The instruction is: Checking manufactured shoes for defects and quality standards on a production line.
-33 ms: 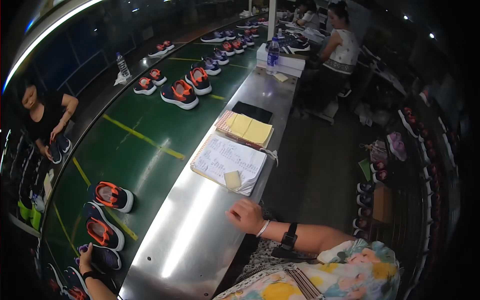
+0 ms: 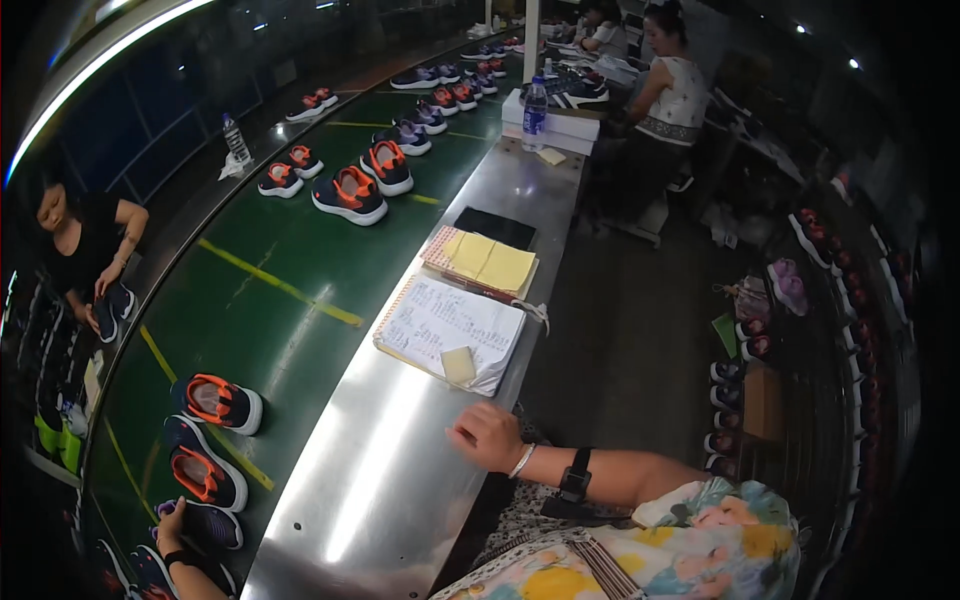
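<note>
Purplish shoe (image 2: 217,526) extends rightward from the left hand (image 2: 171,528), apparently gripped.

Dark low-cut shoe with purplish lines (image 2: 217,525) and navy shoe with orange lining and white sole (image 2: 207,480) at 8 o'clock, flat green belt with yellow stripes (image 2: 215,315) at 9, black wrist strap (image 2: 577,470) at 5, white fabric sleeve (image 2: 720,510), yellow-and-pink floral, at 4.

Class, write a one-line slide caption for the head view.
Left hand on a dark purple shoe at the green belt; right hand near a spiral notebook.
</note>
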The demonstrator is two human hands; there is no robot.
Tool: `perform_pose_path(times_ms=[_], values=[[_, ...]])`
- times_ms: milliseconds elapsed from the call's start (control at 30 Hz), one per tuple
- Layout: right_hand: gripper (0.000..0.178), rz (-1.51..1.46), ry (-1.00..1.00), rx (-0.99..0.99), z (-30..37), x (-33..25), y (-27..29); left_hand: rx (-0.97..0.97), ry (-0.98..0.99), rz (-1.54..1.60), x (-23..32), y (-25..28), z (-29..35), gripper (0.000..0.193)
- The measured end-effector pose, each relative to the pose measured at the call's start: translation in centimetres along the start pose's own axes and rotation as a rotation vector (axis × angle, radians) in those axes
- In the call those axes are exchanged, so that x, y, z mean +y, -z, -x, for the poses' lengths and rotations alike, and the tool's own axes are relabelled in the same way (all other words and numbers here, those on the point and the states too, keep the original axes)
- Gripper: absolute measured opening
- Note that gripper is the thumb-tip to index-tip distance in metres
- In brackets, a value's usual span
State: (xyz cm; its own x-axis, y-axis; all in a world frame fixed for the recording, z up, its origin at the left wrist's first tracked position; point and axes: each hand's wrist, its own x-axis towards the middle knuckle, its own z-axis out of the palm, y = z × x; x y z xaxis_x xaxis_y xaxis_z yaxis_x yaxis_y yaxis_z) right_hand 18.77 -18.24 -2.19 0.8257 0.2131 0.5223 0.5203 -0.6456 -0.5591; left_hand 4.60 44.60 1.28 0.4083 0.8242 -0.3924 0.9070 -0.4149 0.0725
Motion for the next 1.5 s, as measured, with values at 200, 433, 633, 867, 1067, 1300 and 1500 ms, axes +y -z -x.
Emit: perform_pose_path(times_ms=[200, 433, 633, 867, 1067, 1300, 1500], values=[[0.015, -0.040, 0.012, -0.049, 0.1, -0.2, 0.5, -0.145, -0.095, 0.321, -0.4, -0.8, -1.5, 0.038], [0.016, -0.107, 0.063, 0.009, 0.1, 0.3, 0.4, 0.281, -0.162, 0.335, -2.4, -2.1, 1.4, 0.046], [0.014, -0.101, 0.048, -0.020, 0.3, 0.2, 0.7, 0.392, -0.055, 0.196, -1.9, 3.7, 12.8, 0.042], [0.013, -0.081, 0.098, -0.016, 0.5, 0.1, 0.9, 0.693, -0.643, -0.348, 5.3, 5.2, 30.4, 0.054], [0.013, -0.085, 0.074, -0.036, 0.3, 0.2, 1.2, 0.416, -1.233, -0.797, 7.3, 1.3, 36.3, 0.022], [0.013, -0.089, 0.096, -0.010, 0.4, 0.2, 1.1, 0.199, -1.380, -0.811, 5.9, -2.8, 37.2, 0.025], [0.013, -0.094, 0.085, -0.040, 0.3, 0.0, 1.4, 0.110, -1.340, -0.815, 5.6, -1.6, 38.7, 0.025]])
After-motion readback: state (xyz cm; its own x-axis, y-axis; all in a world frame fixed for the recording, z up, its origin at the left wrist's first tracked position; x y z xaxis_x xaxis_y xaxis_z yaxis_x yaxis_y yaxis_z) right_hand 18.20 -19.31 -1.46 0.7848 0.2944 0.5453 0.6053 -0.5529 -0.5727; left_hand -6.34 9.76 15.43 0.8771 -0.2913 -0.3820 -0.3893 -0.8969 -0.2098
